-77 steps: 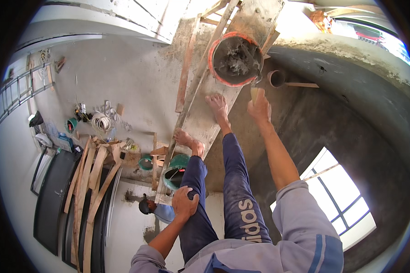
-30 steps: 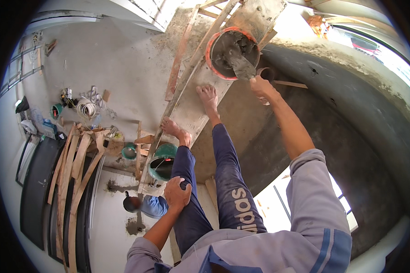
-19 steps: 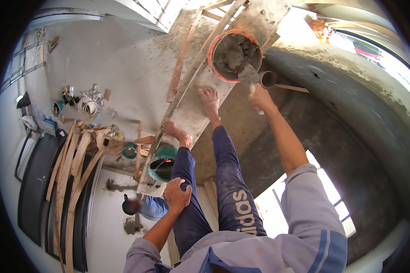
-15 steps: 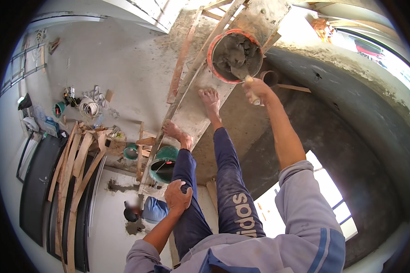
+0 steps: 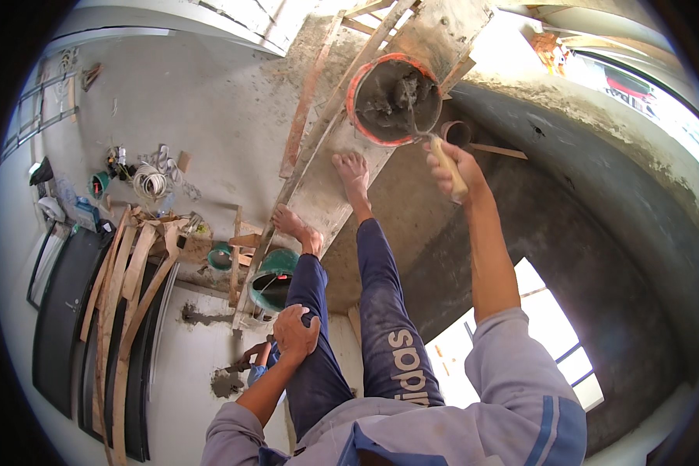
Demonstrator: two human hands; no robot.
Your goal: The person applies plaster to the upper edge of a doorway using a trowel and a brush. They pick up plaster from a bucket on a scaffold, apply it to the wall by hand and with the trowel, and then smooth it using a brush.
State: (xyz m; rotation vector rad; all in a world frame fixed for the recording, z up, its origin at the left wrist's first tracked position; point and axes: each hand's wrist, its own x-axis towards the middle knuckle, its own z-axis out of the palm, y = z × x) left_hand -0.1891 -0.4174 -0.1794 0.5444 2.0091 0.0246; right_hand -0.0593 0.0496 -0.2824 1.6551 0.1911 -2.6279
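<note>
The right hand [image 5: 452, 169] is closed tight around the pale wooden handle of a trowel [image 5: 431, 141], and the blade now reaches over the rim into the orange-rimmed bucket [image 5: 393, 99] of grey mortar. Half a second ago the same hand was a little further back from the bucket, with the blade just at its edge; two and a half seconds ago it was lower, against the grey wall [image 5: 567, 225] on the right. The bucket sits on the wooden plank [image 5: 342, 167] that runs up the middle of the view, just beyond the person's bare feet [image 5: 355, 172], which stand on that plank as before.

The left hand [image 5: 295, 332] rests curled over the left knee, fingers bent around the dark trouser cloth and holding nothing else; it has kept this place through all the frames. Far below lie a green bucket [image 5: 273, 281], a stack of wooden slats [image 5: 128, 272] and coiled cable [image 5: 149, 183] on the floor.
</note>
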